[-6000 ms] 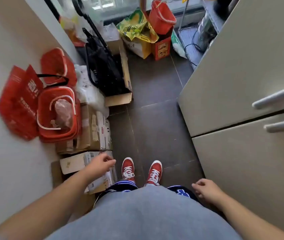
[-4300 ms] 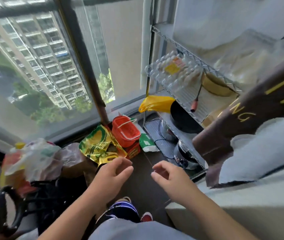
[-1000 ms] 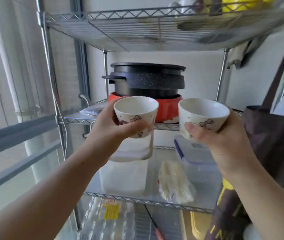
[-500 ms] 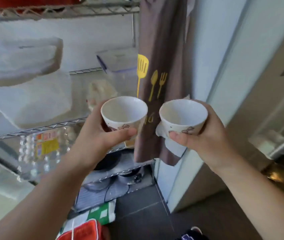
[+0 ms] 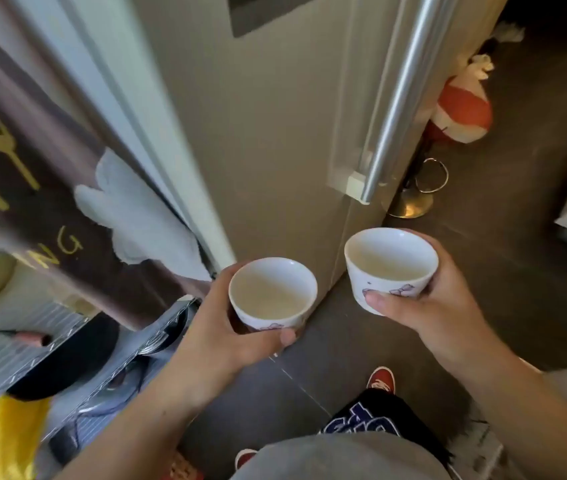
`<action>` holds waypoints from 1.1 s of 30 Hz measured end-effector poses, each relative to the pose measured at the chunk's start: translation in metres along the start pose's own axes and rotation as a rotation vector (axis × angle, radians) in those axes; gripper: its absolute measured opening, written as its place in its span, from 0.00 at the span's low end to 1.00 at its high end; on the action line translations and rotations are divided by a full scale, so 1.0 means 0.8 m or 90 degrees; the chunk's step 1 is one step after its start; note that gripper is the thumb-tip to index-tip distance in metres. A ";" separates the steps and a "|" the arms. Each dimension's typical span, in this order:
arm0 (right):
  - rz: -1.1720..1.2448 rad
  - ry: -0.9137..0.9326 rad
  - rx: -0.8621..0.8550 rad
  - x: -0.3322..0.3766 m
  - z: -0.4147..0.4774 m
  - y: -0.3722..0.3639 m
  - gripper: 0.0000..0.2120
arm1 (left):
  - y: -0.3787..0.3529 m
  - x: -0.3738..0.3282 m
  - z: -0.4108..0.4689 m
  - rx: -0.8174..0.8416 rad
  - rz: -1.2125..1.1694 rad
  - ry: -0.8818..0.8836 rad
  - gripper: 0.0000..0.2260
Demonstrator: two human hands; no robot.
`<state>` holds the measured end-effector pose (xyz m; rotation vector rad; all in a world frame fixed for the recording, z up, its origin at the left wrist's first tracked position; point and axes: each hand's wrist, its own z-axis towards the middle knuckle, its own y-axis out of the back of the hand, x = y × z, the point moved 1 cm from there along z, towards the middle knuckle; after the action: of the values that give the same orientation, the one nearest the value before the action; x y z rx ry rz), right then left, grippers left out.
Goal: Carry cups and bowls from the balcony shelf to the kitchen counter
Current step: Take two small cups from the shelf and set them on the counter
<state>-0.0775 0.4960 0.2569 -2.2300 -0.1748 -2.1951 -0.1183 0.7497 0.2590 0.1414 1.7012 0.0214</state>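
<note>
I hold two small white cups with a purple bow print, both upright and empty. My left hand (image 5: 219, 334) grips the left cup (image 5: 272, 294) around its side, thumb on the near wall. My right hand (image 5: 427, 303) grips the right cup (image 5: 391, 259) the same way, slightly higher and further forward. The wire balcony shelf (image 5: 67, 344) lies at the lower left, with a black pan (image 5: 63, 362) on it. The kitchen counter is not in view.
A beige fridge (image 5: 275, 126) with a long silver handle (image 5: 399, 95) stands straight ahead. A brown apron (image 5: 32, 188) hangs at left. On the dark tiled floor to the right are a brass stool base (image 5: 413, 199) and an orange and white bag (image 5: 462, 112).
My view has swung right and down, away from the shelf toward the fridge and the floor beyond it. Both hands still hold their cups, carried lower.
</note>
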 end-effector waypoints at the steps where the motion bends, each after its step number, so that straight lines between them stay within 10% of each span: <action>1: -0.015 -0.016 -0.024 -0.007 0.000 0.023 0.39 | -0.022 0.004 0.015 0.012 0.000 0.015 0.35; 33: -0.041 -0.111 -0.447 -0.160 0.292 0.653 0.35 | -0.596 -0.030 0.596 0.269 0.241 -0.043 0.34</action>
<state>0.1976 -0.0131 0.1631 -2.7685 0.6330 -2.3451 0.3170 0.2416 0.1724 0.7692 1.5708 -0.0623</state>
